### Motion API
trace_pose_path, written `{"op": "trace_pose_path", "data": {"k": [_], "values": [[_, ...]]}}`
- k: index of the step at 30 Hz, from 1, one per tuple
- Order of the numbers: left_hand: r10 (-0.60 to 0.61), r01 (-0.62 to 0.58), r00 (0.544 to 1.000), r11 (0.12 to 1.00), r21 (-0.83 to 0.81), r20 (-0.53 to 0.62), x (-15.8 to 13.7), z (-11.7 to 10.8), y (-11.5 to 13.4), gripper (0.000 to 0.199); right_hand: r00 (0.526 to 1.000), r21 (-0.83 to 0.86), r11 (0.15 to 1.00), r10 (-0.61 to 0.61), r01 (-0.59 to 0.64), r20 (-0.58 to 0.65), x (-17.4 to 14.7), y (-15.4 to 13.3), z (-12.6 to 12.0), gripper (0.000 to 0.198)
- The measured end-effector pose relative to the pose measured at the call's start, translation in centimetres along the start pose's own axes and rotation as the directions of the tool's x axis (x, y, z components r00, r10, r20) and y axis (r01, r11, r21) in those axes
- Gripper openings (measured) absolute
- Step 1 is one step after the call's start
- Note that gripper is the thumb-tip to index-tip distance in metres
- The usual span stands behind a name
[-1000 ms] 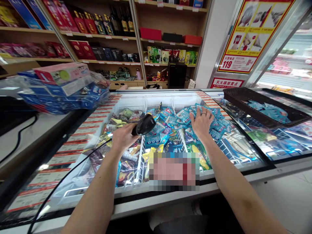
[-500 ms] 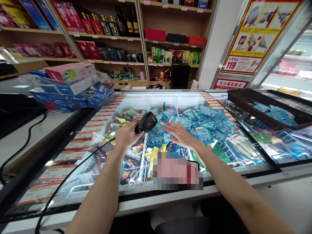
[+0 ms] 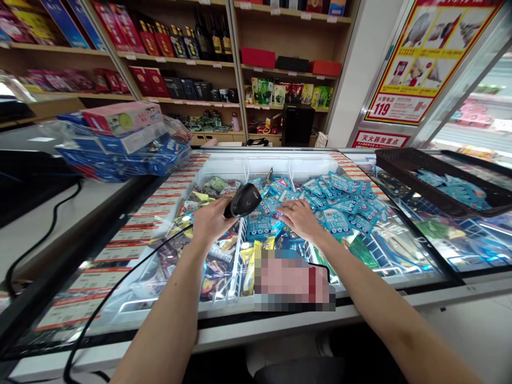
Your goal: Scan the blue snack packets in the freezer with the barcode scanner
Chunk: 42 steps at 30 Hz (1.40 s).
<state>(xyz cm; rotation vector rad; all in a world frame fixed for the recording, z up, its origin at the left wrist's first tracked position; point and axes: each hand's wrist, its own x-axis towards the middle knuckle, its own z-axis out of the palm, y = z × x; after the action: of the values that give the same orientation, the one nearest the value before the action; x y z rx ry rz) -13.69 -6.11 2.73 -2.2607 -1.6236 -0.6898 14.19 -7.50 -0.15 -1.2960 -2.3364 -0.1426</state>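
Note:
My left hand (image 3: 210, 221) is wrapped around the handle of a black barcode scanner (image 3: 246, 200). The scanner's head points right, above the blue packets, and its cable runs back to the lower left. Just right of the scanner, my right hand (image 3: 301, 217) reaches over a heap of small blue packets (image 3: 336, 220). Its fingers are stretched out and slightly bent, with the tips at the packets' surface; their undersides are hidden. The packets lie on the glass top and over the lit freezer chest (image 3: 224, 166). Nearest me, a blurred-out pinkish object (image 3: 294, 280) lies at the front edge.
A dark basket (image 3: 408, 173) with more blue packets stands on the right. Blue cartons in clear plastic (image 3: 128, 144) sit on the left. White wire dividers (image 3: 237, 261) split the freezer. The scanner cable (image 3: 120, 285) crosses the left glass. Stocked shelves (image 3: 184, 61) stand behind.
My right hand's spread fingers have bent a little and come in closer to the packets. The scanner stays in my left hand, almost in place. The view has shifted slightly.

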Motion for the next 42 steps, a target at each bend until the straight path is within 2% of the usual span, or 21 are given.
{"op": "trace_pose_path", "data": {"k": [4,6,8,11,15,17,19,22,24,27,30,33,37,39,42], "values": [[-0.015,0.015,1.000,1.000,0.001,0.002,0.0,-0.1,-0.1,0.036,0.999,0.010,1.000,-0.006,0.006,-0.034,0.8,-0.5,0.0,0.031],[-0.017,0.017,1.000,1.000,-0.001,0.008,0.1,-0.1,-0.2,0.035,0.999,0.014,0.999,-0.046,0.046,-0.015,1.6,-0.6,-0.3,0.033],[-0.013,0.013,1.000,1.000,-0.009,0.005,0.1,-0.2,-0.3,0.035,0.991,0.027,0.992,-0.126,0.125,0.045,2.7,-0.6,-0.6,0.038],[-0.006,0.006,1.000,1.000,-0.018,-0.002,0.1,-0.3,-0.3,0.034,0.955,0.076,0.972,-0.234,0.224,0.182,4.9,-0.2,-0.7,0.049],[-0.007,0.007,1.000,1.000,-0.027,-0.005,0.0,-0.3,-0.4,0.033,0.919,0.121,0.981,-0.188,0.155,0.346,7.7,0.7,-0.1,0.056],[-0.003,0.002,1.000,0.999,-0.038,-0.011,0.0,-0.3,-0.5,0.035,0.916,0.115,0.984,-0.170,0.137,0.363,8.8,1.0,0.2,0.062],[-0.001,0.000,1.000,0.999,-0.042,-0.016,0.0,-0.3,-0.6,0.036,0.932,0.099,0.988,-0.148,0.122,0.330,9.5,1.1,0.4,0.068],[-0.002,0.001,1.000,0.999,-0.039,-0.025,0.0,-0.2,-0.7,0.036,0.979,0.101,0.993,-0.083,0.065,0.188,10.0,1.0,0.7,0.069],[-0.002,0.001,1.000,0.999,-0.040,-0.027,0.0,-0.1,-0.7,0.037,0.998,0.131,0.991,0.017,-0.025,0.063,10.2,1.0,1.0,0.065],[-0.005,0.003,0.999,0.999,-0.041,-0.036,0.0,0.1,-0.8,0.037,0.978,0.222,0.960,0.191,-0.168,-0.082,10.4,1.2,1.5,0.057],[-0.005,0.004,0.999,0.999,-0.043,-0.031,0.0,0.3,-0.9,0.037,0.946,0.348,0.914,0.278,-0.207,-0.168,10.8,1.6,1.6,0.040],[-0.005,0.004,1.000,0.999,-0.041,-0.007,0.1,0.4,-0.9,0.038,0.933,0.457,0.868,0.307,-0.193,-0.189,10.8,2.0,1.5,0.024],[0.002,-0.002,1.000,1.000,-0.027,0.012,0.1,0.2,-0.7,0.039,0.896,0.557,0.797,0.399,-0.234,-0.194,9.9,2.1,1.7,0.026],[0.015,-0.015,1.000,0.999,-0.030,0.013,0.1,0.2,-0.5,0.039,0.851,0.644,0.712,0.494,-0.280,-0.177,9.0,2.1,1.8,0.030],[0.033,-0.032,0.999,0.998,-0.049,0.013,0.1,0.2,-0.4,0.039,0.798,0.812,0.516,0.593,-0.273,-0.108,7.2,2.1,1.7,0.043]]}}
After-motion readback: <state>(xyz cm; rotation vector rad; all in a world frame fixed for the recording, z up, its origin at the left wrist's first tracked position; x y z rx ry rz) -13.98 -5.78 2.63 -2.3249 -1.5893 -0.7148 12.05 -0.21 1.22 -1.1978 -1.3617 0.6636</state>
